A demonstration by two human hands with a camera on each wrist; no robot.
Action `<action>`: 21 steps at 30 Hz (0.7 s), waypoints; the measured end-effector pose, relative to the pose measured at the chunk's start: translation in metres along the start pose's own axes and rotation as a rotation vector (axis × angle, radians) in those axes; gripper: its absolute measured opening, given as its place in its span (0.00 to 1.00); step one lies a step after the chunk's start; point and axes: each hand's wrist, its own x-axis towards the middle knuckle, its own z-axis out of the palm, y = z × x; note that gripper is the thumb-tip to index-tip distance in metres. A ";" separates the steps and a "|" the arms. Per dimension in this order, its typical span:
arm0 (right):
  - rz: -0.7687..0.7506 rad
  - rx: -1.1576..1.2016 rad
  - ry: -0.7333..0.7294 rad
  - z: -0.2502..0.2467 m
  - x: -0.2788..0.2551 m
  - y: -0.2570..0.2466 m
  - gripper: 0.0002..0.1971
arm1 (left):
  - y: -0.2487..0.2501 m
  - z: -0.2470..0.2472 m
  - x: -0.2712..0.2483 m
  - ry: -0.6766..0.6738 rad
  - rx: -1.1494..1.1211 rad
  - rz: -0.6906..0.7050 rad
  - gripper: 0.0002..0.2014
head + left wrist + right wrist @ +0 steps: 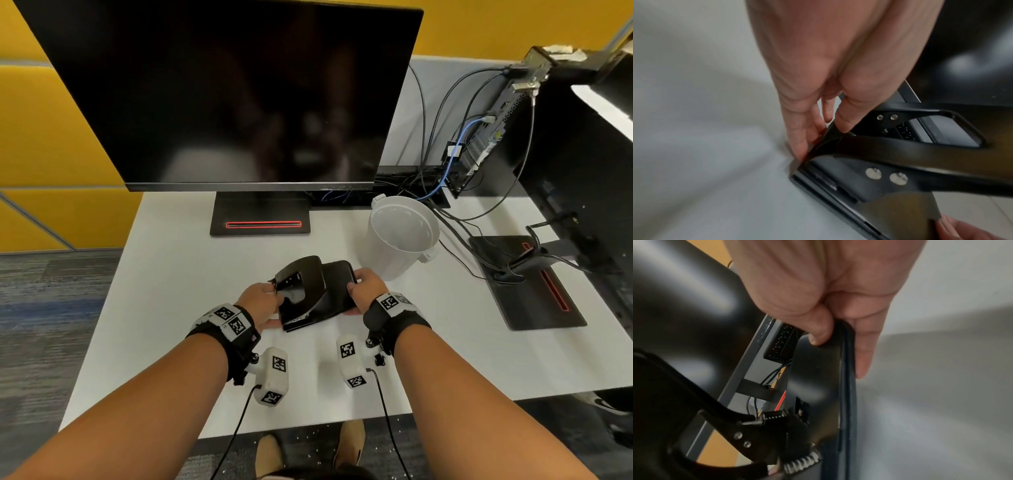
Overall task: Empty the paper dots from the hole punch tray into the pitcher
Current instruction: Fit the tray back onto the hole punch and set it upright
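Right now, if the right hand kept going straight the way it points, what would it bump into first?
Probably the pitcher. The right hand, gripping the punch, points forward toward it, though depth is hard to judge.

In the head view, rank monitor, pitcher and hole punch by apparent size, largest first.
1. Monitor, largest by far.
2. Pitcher and hole punch look about alike; the left hand and right hand hide part of the punch, so no ranking between them.

Bare white table at 9 o'clock of hole punch. At 1 o'clock, pitcher, near. At 12 o'clock, monitor base. At 2 o'clock, cables across table.
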 end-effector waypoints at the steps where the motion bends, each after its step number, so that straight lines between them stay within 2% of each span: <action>1: -0.008 0.021 -0.002 0.000 0.000 -0.003 0.15 | 0.002 0.000 -0.001 0.000 -0.030 0.000 0.16; 8: -0.014 0.076 -0.025 0.002 -0.002 -0.014 0.14 | 0.012 -0.012 -0.006 -0.016 -0.016 0.028 0.16; 11: 0.013 0.126 -0.032 0.002 -0.001 -0.014 0.10 | 0.014 -0.015 -0.007 -0.018 -0.016 0.033 0.14; 15: 0.034 0.169 -0.042 0.003 0.003 -0.013 0.13 | 0.017 -0.015 -0.007 -0.013 -0.059 0.055 0.09; 21: 0.001 0.197 -0.078 0.006 -0.002 -0.015 0.11 | 0.017 -0.019 -0.003 0.017 -0.071 0.067 0.09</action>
